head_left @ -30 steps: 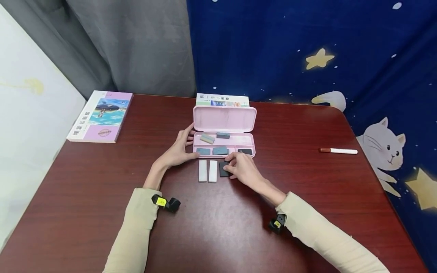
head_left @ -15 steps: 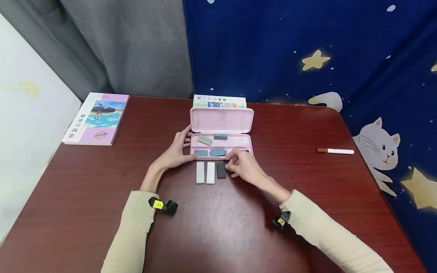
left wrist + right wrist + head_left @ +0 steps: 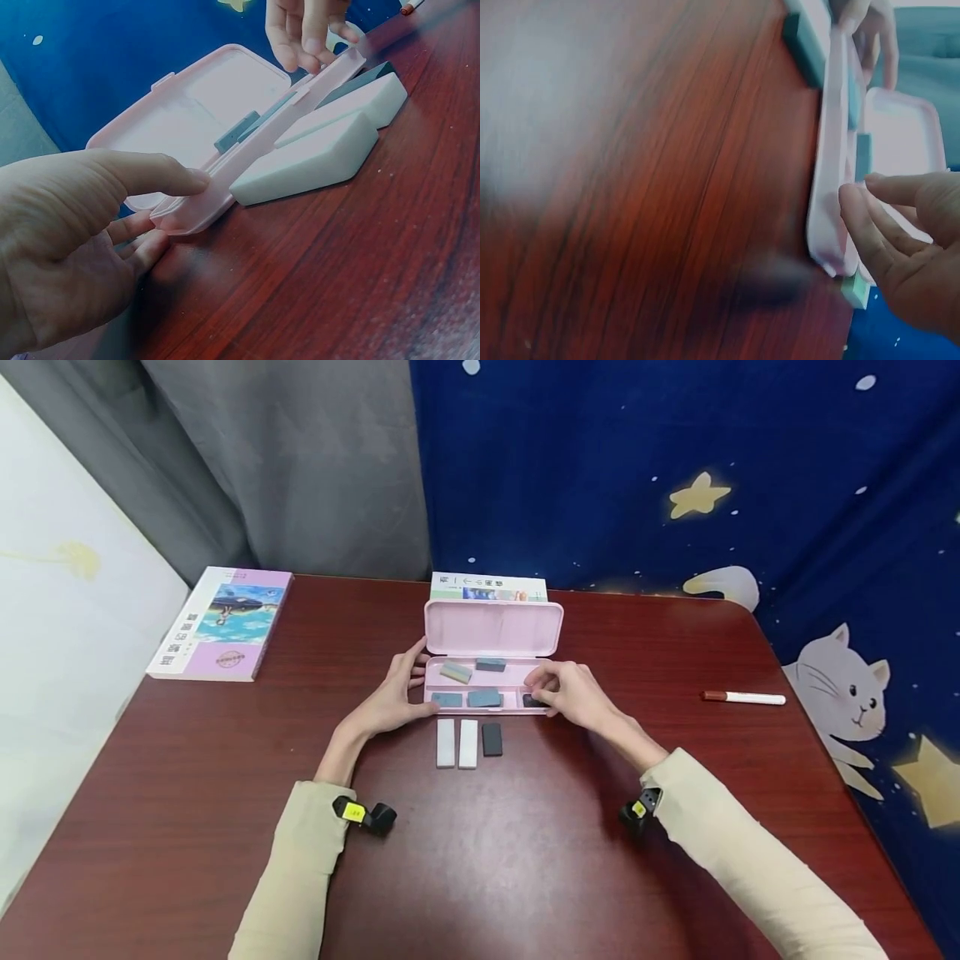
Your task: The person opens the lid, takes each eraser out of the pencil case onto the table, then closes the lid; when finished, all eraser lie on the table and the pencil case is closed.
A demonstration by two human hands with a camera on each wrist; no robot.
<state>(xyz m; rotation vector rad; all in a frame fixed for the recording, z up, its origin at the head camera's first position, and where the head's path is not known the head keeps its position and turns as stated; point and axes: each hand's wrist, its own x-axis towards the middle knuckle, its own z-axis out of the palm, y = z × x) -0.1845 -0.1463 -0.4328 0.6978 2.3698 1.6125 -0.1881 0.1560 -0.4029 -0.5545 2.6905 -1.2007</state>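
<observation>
A pink pencil case (image 3: 492, 628) lies with its lid raised. My left hand (image 3: 390, 697) grips its left end, thumb (image 3: 176, 178) on the front wall and fingers round the end. Over the right-hand compartment, my right hand (image 3: 576, 693) has its fingertips bent down right at a black eraser (image 3: 532, 701); no object shows between finger and thumb in the right wrist view. Blue-grey erasers (image 3: 483, 697) sit in the front and back compartments, beside a striped grey-yellow one (image 3: 455, 672). Two white erasers (image 3: 446, 743) and another black eraser (image 3: 492, 740) stand in a row before the case.
A book (image 3: 489, 585) lies behind the lid, and a thicker book (image 3: 221, 625) is at the back left. To the far right is a red-capped white marker (image 3: 742, 697). Curtains hang along the table's back edge.
My right hand has let go of the black eraser on the table, leaving it beside the white ones, and has moved right and back over the case's right compartment. The left hand has stayed put.
</observation>
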